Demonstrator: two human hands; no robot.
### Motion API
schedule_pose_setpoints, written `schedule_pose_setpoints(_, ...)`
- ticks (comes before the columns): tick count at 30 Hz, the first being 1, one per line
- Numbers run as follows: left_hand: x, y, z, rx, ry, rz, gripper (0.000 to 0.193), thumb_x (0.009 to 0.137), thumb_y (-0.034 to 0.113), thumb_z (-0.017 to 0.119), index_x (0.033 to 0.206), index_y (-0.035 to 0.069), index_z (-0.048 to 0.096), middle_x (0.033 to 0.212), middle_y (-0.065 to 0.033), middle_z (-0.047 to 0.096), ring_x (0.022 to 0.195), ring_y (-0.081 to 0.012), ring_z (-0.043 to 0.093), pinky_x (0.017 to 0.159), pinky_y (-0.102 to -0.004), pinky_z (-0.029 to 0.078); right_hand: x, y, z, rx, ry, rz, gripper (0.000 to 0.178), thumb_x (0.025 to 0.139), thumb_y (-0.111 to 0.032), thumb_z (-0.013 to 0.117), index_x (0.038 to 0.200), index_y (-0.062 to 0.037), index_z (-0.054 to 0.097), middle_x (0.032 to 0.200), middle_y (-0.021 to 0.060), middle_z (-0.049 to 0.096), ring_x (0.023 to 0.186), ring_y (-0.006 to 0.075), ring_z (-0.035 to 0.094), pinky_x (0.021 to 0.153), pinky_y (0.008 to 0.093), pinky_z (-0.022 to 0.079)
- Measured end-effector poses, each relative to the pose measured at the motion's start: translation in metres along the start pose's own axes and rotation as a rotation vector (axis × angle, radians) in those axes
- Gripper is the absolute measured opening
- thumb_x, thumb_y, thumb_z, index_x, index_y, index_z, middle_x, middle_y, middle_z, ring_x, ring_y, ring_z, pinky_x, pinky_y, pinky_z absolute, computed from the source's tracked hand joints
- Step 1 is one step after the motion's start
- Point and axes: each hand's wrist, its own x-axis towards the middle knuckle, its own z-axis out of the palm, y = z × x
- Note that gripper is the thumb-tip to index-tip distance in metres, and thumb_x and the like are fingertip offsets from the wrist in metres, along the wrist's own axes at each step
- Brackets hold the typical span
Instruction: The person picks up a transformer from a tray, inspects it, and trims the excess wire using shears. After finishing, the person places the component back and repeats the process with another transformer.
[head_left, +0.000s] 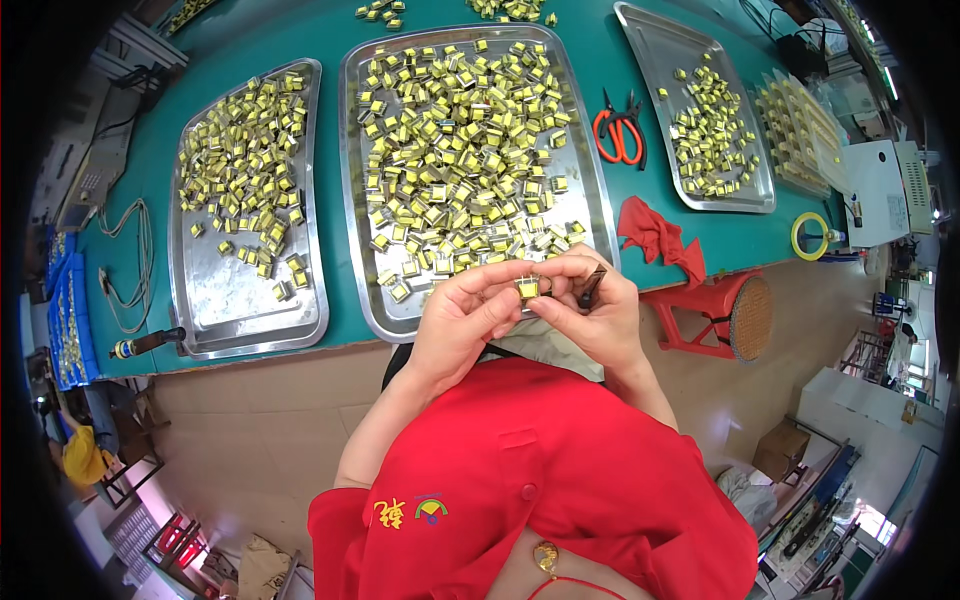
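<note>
In front of my chest, over the near edge of the middle tray (352,180), my two hands meet. My left hand (468,310) is closed, its thumb and fingers pinching a small yellow-wrapped transformer (528,288) with thin pins on top. The right hand (598,305) is closed too, with its fingertips at the transformer's other side. A small dark tool (592,287) sticks out between the right fingers; its kind is partly hidden. Many similar yellow transformers (460,130) lie heaped in the middle tray.
Left stands a metal tray (240,325) of transformers; another tray (740,195) lies at the right. Between trays are orange-handled pliers (620,135) and a red cloth (655,235). A yellow tape roll (810,237) sits at the right edge, a red stool (700,315) below, a cable (145,270) far left.
</note>
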Motion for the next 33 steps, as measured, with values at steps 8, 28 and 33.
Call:
schedule_pose_setpoints(8,0.0,0.004,0.006,0.129,0.057,-0.006,0.031,0.085,-0.001,0.059,0.116,0.0,0.057,0.076,0.0027,0.052,0.065,-0.0037,0.045,0.058,-0.0176,0.037,0.001,-0.011,0.0,-0.013,-0.015,0.078,0.028,0.073,0.01,0.067,0.099,0.0024,0.061,0.08,0.0004,0.048,0.065,0.0029,0.042,0.055,0.0168,0.032)
schedule_pose_setpoints(28,-0.003,0.003,0.007,0.276,-0.01,0.143,0.034,0.078,-0.01,0.061,0.112,-0.004,0.059,0.094,-0.0046,0.056,0.081,-0.008,0.053,0.075,-0.0203,0.045,0.003,-0.011,-0.002,0.056,-0.054,0.063,0.013,0.074,0.005,0.067,0.086,0.0022,0.065,0.069,-0.0014,0.048,0.062,0.0059,0.042,0.056,0.0212,0.031)
schedule_pose_setpoints(33,-0.004,-0.002,-0.003,0.072,0.014,0.046,0.03,0.083,-0.002,0.06,0.112,-0.003,0.057,0.097,-0.0065,0.061,0.087,-0.0115,0.059,0.073,-0.0215,0.048,0.005,-0.014,-0.001,0.112,-0.015,0.08,0.015,0.077,0.002,0.065,0.092,0.0025,0.064,0.071,-0.0026,0.049,0.062,0.0047,0.042,0.056,0.02,0.032)
